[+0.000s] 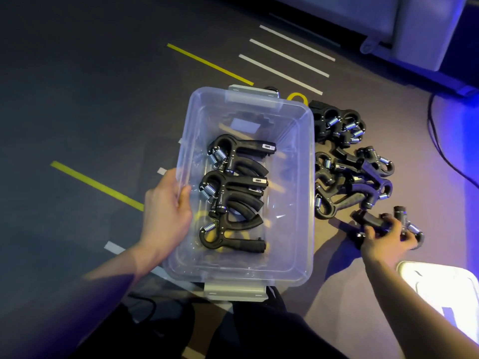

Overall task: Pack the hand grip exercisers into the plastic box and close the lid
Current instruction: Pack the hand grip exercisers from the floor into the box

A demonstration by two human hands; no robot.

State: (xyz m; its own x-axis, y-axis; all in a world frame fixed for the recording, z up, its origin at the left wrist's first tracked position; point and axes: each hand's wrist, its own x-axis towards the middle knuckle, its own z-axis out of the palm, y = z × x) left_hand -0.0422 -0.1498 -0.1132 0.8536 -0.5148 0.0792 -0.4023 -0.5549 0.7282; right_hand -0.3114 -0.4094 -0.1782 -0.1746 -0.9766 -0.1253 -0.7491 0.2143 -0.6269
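**Box part filled, more grippers waiting on the floor**

Head view: clear plastic box (303,177) standing open on the dark floor (77,99), grey latch flaps at its near and far ends. Inside, three black hand grip exercisers (233,195) lying side by side along the left half, springs toward the left wall, handles pointing right. Left hand (166,211) gripping the box's left rim, thumb hooked over the edge into the box, fingers wrapped down the outer wall. Right of the box, a loose pile of exercisers (355,161) heaped on the floor, just beside the box's right wall. Right hand (386,234) at the near end of that pile, fingers curled round one exerciser (373,220) by its black handle, another lying touching it on the right. White lid (445,288) flat on the floor near the right wrist, brightly lit. Yellow and white tape stripes (210,63) across the floor beyond the box
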